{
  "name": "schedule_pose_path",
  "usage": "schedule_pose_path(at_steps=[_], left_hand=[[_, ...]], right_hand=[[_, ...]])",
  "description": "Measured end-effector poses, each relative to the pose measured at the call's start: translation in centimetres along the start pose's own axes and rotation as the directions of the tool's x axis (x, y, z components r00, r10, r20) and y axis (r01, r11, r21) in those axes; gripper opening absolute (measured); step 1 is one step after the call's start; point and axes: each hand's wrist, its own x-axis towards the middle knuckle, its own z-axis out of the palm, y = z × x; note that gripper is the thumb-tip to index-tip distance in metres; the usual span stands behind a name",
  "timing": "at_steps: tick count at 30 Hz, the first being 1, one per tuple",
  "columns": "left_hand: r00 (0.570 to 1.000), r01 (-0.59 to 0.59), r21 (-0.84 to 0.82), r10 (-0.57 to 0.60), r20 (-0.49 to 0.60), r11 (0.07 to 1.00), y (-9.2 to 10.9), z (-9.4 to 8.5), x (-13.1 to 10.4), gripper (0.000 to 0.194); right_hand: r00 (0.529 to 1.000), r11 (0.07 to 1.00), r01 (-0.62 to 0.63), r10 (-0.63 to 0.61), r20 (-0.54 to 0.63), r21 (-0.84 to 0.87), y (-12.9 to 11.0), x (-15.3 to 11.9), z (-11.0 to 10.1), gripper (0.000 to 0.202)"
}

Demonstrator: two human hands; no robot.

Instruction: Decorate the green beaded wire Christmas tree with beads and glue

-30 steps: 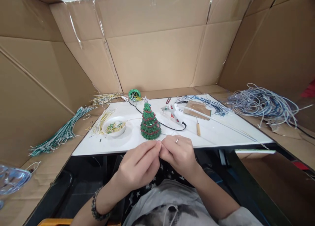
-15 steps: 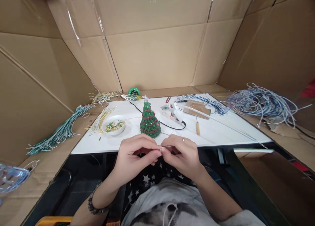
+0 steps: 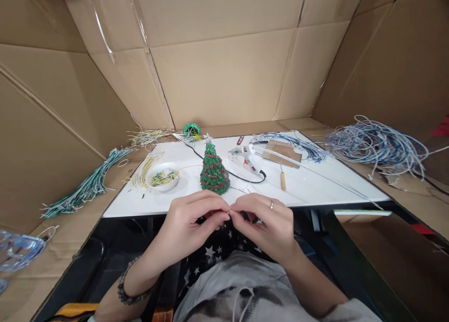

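White bowl (image 3: 170, 187) | snippets (image 3: 164, 177) inside (green, yellow) | hands (image 3: 192, 219) pinching tiny piece (image 3: 229, 212)

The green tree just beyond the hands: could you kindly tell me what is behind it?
A black cable shows on either side behind the green tree, on the white tabletop; whatever lies directly behind the tree is covered.
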Motion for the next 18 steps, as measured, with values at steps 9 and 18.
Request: schedule_pose_path(at_steps=[9, 18], left_hand=[[0.998, -0.027, 0.047, 0.024, 0.055, 0.999, -0.13, -0.23, -0.47, 0.013], [0.995, 0.01, 0.029, -0.013, 0.094, 1.0, -0.44, -0.24, -0.44, 0.012]], right_hand=[[0.999, 0.999, 0.01, -0.008, 0.046, -0.033, -0.15, -0.75, 0.28, 0.017], [0.998, 0.997, -0.006, 0.01, 0.056, -0.082, -0.77, -0.77, 0.47, 0.015]])
